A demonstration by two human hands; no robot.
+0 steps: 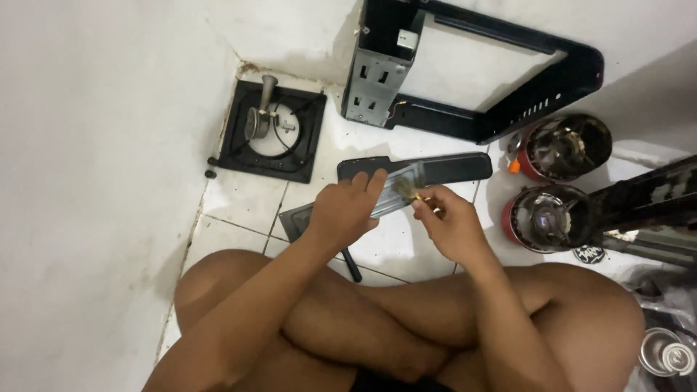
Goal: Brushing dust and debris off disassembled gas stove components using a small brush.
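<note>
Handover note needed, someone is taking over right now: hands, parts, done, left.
Left hand: grips a flat grey metal strip, held above the floor.
Right hand: pinches a small brush, bristles on the strip.
Around: long black panel just behind the hands, black frame against the wall, square burner plate in the corner, two round red-based burners at right.
Done: stove is in pieces on the tile floor.
Left: strip is mid-brushing; other parts lie untouched, their cleanliness unclear.
</note>
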